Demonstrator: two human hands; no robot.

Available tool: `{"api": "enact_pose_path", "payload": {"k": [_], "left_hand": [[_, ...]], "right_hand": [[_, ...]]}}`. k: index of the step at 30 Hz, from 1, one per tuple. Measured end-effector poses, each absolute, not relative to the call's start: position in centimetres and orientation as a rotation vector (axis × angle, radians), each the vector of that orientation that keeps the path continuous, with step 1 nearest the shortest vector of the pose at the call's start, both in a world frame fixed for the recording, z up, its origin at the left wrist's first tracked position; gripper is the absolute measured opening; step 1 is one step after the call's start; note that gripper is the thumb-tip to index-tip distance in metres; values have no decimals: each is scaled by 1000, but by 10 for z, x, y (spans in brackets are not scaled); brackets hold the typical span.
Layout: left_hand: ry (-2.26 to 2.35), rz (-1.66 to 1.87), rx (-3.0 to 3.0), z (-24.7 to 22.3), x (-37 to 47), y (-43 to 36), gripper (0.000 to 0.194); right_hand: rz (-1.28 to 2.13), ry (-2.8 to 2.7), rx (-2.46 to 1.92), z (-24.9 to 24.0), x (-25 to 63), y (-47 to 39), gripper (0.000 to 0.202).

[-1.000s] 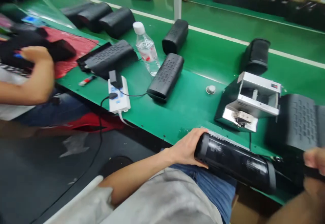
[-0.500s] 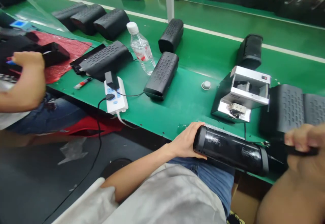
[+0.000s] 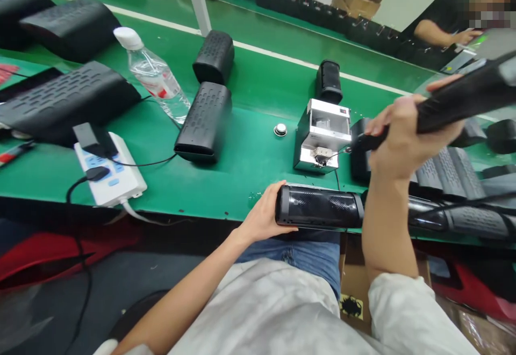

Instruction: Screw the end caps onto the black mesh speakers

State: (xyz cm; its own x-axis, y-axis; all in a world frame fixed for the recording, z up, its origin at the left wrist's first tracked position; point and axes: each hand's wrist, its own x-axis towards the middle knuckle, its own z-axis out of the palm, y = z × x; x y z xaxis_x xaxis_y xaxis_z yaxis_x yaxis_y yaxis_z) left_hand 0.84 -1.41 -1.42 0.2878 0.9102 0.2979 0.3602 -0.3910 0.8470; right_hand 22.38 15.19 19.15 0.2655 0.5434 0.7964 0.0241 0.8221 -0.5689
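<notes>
Nearest, above the person's jeans, the glossy speaker lies lengthwise along the front edge of the desk; whether the desk bears its weight I cannot tell. The left grip is cupped round the speaker's left end, fingers spread over its upper and lower edges. The speaker looks stiff, and probably has some heft for its bulk; its shiny front panel would likely be slick and show scratches, so the duller bands at the two ends seem the better places to take hold, one end alone leaving the other free to swing. Off to the left, also near the front edge, sits a white power strip with plugs in it. A little farther in, to the right, the right grip is closed round a black tool, raised and slanting, its thin bit pointing at the front of a silver-faced machine; whether the two touch is unclear. Beyond the strip stand two matte speakers, one behind the other, with a water bottle leaning in view just left of them. Farther off, a row of black units lines the back, and a co-worker's arm shows at upper right.
</notes>
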Motion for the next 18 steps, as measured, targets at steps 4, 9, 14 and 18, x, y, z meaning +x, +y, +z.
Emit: {"api": "enact_pose_path", "payload": {"k": [4,9,14,18], "left_hand": [[1143,1047,1896,-12,8,-14,131],[1139,1035,1894,-11,8,-14,131],[1144,1030,1903,-12,8,-14,132],[1133,1038,1906,-12,8,-14,129]], "right_hand": [[414,-1308,-607,183,219,161,28],[418,-1318,-611,184,226,156,30],[351,-1280,-532,188,228,156,26],[346,-1327,-566,186,220,162,26]]}}
